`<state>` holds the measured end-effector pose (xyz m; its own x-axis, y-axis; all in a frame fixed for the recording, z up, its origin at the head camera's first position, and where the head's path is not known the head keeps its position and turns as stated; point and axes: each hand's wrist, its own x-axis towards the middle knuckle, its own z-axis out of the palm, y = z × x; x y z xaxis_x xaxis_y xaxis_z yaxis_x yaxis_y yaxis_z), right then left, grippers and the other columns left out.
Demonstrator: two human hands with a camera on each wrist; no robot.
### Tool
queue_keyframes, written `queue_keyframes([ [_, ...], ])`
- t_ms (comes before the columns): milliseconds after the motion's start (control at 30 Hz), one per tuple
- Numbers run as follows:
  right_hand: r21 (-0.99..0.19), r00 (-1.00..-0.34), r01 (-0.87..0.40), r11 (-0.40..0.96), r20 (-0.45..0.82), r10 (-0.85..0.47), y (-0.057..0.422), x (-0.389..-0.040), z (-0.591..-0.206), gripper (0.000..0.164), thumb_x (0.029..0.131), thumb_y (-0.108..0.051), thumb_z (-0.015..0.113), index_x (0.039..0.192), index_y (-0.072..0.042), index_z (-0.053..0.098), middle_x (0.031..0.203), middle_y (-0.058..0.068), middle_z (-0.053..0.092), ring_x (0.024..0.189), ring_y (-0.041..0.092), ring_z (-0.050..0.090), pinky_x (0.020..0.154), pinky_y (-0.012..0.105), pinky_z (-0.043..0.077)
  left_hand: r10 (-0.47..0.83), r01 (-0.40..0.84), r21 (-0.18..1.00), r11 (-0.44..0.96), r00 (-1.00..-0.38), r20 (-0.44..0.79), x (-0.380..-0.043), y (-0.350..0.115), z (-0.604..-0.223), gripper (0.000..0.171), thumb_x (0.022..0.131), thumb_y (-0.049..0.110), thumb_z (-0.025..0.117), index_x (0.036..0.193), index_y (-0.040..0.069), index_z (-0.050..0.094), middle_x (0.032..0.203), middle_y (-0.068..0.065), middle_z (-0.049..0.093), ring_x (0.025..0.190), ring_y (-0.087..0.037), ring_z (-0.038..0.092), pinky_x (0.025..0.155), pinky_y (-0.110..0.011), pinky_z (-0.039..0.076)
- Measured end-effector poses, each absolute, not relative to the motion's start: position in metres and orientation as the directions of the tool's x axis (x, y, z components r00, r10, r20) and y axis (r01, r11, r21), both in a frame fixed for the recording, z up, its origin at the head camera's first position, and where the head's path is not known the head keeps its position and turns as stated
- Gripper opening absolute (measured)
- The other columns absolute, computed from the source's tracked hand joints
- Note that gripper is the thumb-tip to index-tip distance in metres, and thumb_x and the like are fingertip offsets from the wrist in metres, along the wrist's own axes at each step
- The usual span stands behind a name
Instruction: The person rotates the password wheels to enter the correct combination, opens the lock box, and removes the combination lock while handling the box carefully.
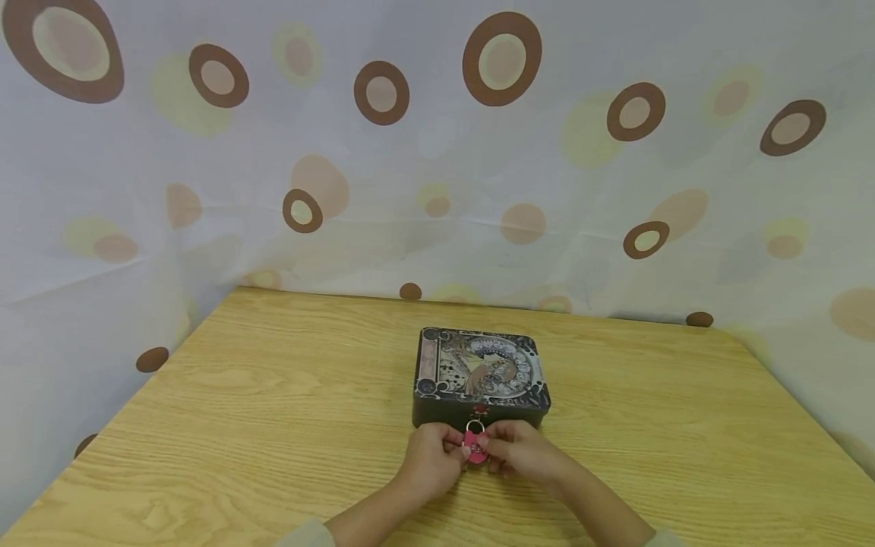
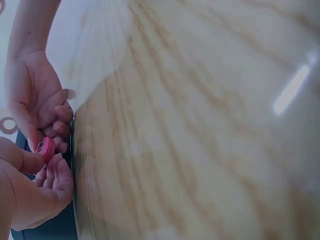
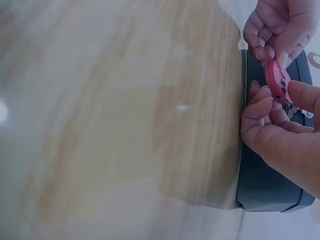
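A pink combination padlock (image 1: 475,448) with number dials hangs by its metal shackle at the front latch (image 1: 481,411) of a dark tin box (image 1: 481,370). The box has an ornate picture on its lid, which is down. My left hand (image 1: 432,458) pinches the padlock's left side between thumb and fingers. From the other side, my right hand (image 1: 525,454) grips it, thumb near the dials. In the right wrist view the padlock (image 3: 278,82) shows dark dials on its face, between both hands. The left wrist view catches the padlock (image 2: 46,149) edge-on, partly covered by fingers.
Under the box is a wood-grain table (image 1: 273,410). A pale cloth (image 1: 437,152) printed with brown and yellow ovals hangs behind the table and along its sides. Light glares off the tabletop (image 2: 292,90) in the left wrist view.
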<state>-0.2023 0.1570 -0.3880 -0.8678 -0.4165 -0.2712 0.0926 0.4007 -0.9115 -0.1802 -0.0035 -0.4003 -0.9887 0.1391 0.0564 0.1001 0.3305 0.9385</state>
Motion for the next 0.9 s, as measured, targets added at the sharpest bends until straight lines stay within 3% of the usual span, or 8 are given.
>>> queue_keyframes([
  [267, -0.91, -0.864, 0.092, 0.405, -0.275, -0.422, 0.1566, -0.2027, -0.3905, 0.023, 0.091, -0.012, 0.053, 0.1, 0.01, 0.055, 0.071, 0.0, 0.054, 0.067, 0.01, 0.05, 0.057, 0.023, 0.041, 0.144, 0.092, 0.944, 0.318, -0.988, 0.048, -0.1799, -0.0041, -0.3991, 0.004, 0.08, -0.006, 0.061, 0.08, -0.009, 0.062, 0.067, -0.01, 0.062, 0.06, -0.01, 0.057, 0.049, -0.018, 0.045],
  [900, -0.905, -0.846, 0.081, 0.417, -0.284, -0.452, 0.1538, -0.2028, -0.3894, 0.021, 0.096, -0.01, 0.046, 0.09, 0.007, 0.056, 0.069, 0.0, 0.049, 0.064, 0.011, 0.045, 0.054, 0.02, 0.037, 0.142, 0.112, 0.931, 0.346, -0.988, 0.066, -0.1781, -0.0026, -0.3963, 0.003, 0.08, -0.007, 0.06, 0.078, -0.009, 0.061, 0.064, -0.009, 0.06, 0.058, -0.009, 0.053, 0.048, -0.017, 0.043],
])
